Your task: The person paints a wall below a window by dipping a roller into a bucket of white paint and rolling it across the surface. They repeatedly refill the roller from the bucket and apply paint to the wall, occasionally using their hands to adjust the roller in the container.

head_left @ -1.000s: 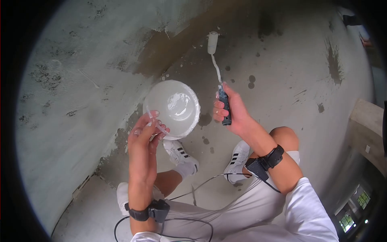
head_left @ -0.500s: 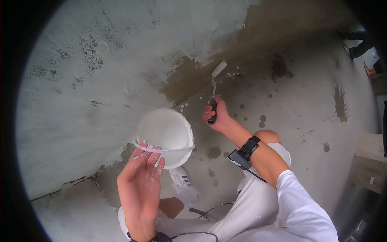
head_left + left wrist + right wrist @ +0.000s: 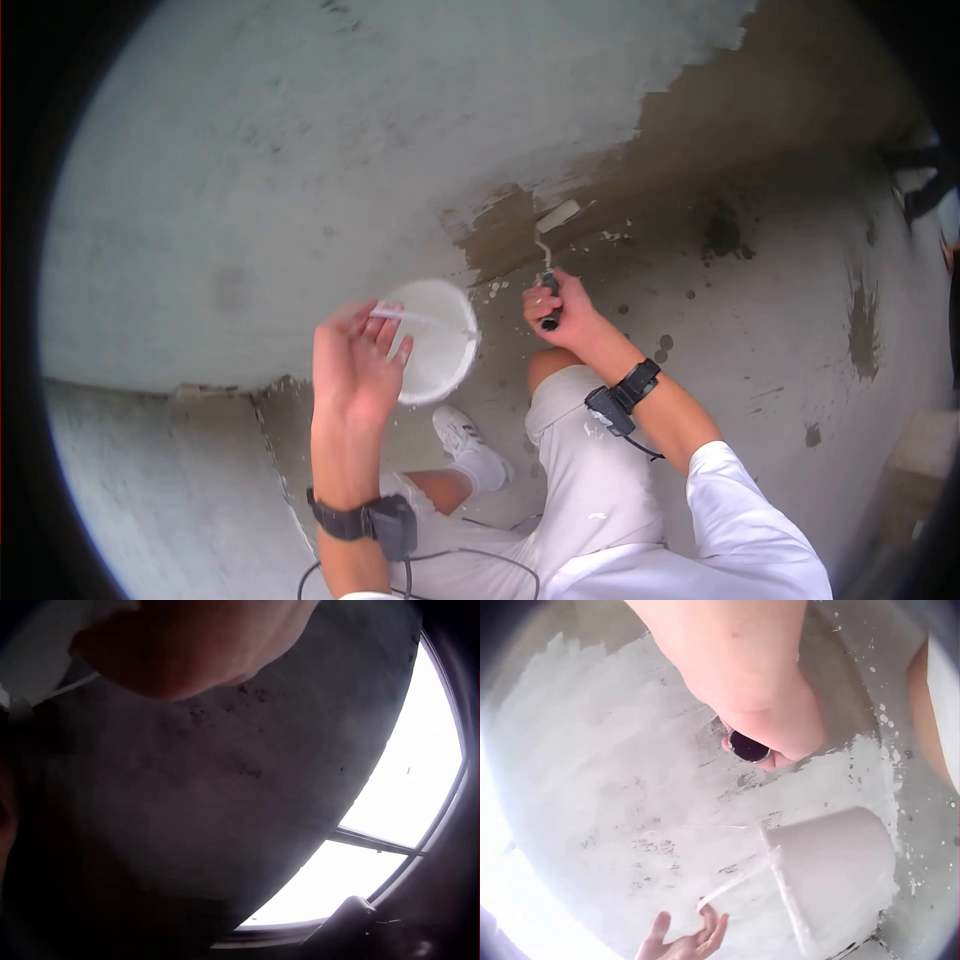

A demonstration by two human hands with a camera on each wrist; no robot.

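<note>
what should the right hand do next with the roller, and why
Probably a short stroke of the roller over the brown patch low on the wall. The right hand grips its handle, the roller head is right at that patch, and the pale coat ends there in a ragged edge, so the brown looks uncoated.

1 dark-handled, white-headed paint roller (image 3: 557,216), slanted by brown patch (image 3: 505,228); 1 white bucket (image 3: 430,365), bail (image 3: 739,883) raised
</note>
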